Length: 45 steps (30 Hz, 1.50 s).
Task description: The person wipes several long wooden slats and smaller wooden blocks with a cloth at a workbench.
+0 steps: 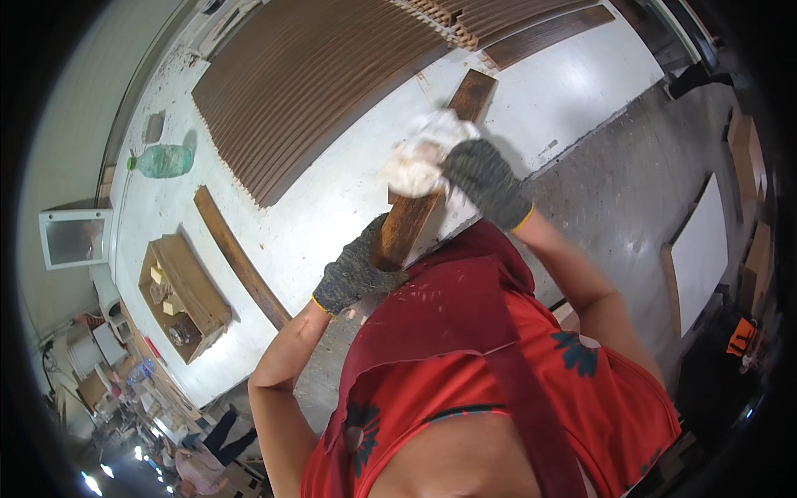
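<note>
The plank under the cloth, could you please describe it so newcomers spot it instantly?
Find the white table; at its near edge a pale cloth partly covers the brown plank. Unlike the slats beyond, it is held by the left hand.

Inscriptions: none legible. Orange item (pixel 741 335), located well to the right of the white worktable (pixel 573 83): bears dark marks, too small and blurred to read.

Right grip (pixel 488 181) ahead of left grip (pixel 355 270)
</note>
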### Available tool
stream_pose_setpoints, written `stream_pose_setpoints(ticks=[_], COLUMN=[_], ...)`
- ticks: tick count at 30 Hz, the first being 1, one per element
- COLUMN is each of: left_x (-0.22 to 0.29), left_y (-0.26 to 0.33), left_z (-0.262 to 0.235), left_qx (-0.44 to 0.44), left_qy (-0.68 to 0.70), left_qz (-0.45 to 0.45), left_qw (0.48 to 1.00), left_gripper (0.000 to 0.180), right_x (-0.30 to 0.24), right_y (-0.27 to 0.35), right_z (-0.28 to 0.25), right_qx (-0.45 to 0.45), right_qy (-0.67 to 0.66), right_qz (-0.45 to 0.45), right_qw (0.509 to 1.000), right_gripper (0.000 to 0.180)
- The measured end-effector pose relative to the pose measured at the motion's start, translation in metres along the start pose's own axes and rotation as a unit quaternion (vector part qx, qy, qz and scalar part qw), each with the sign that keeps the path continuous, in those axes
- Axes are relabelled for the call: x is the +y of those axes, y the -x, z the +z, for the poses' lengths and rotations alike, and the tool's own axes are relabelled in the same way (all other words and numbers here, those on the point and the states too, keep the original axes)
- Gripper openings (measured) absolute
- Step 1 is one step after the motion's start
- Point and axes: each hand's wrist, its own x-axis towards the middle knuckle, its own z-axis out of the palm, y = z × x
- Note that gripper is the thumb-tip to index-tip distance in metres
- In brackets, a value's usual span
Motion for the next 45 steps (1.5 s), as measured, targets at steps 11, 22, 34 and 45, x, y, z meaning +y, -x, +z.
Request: stream_pose_setpoints(ticks=[11, 22, 34, 45], left_x=[0.041, 0.018, -0.022, 0.018], left_y=[0.005, 0.019, 0.015, 0.025], left_z=[0.002, 0.021, 0.024, 0.018], left_qx=[-0.005, 0.099, 0.145, 0.112], left_qy=[0.116, 0.337, 0.197, 0.218], left_qz=[-0.065, -0.022, 0.107, 0.166], left_qw=[0.991, 0.936, 0.964, 0.955], left_gripper=[0.069, 0.041, 0.031, 0.042], right_x=[0.169, -0.045, 0.189, 0.049], right_y=[-0.031, -0.017, -0.066, -0.032], right_z=[-0.006, -0.035, -0.029, -0.04], right_qx=[0.084, -0.035, -0.083, -0.002], right_qy=[0.131, -0.073, 0.276, 0.053], right_qz=[0.19, -0.019, 0.095, -0.057], right_qw=[0.969, 0.997, 0.953, 0.997], right_gripper=[0.018, 0.019, 0.022, 0.025])
